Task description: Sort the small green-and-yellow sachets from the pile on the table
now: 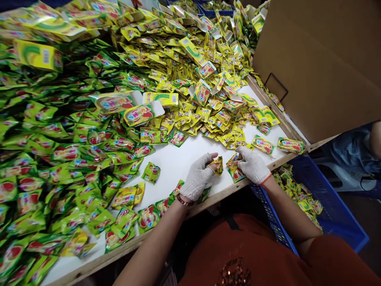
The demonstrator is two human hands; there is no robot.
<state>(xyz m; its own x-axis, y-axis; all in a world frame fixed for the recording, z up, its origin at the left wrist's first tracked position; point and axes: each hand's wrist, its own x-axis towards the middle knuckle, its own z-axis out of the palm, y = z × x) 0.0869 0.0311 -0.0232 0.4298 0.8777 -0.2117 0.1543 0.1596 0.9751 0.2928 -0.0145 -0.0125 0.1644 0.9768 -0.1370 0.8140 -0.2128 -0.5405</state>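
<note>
Both my hands wear white knit gloves at the near edge of a white table (178, 159). My left hand (198, 178) is closed in a pinch on a small yellow sachet (218, 164), with more sachets under its palm. My right hand (253, 165) lies curled over a few yellow and green sachets (235, 172) on the table. Green sachets (59, 159) are heaped to the left and yellow sachets (208, 115) are heaped behind my hands.
Flat printed cartons (139, 113) lie on the heaps. A large cardboard box (321, 67) stands at the right. A blue plastic crate (327, 206) holding yellow sachets sits below the table's right end. Wooden trim (119, 252) edges the table.
</note>
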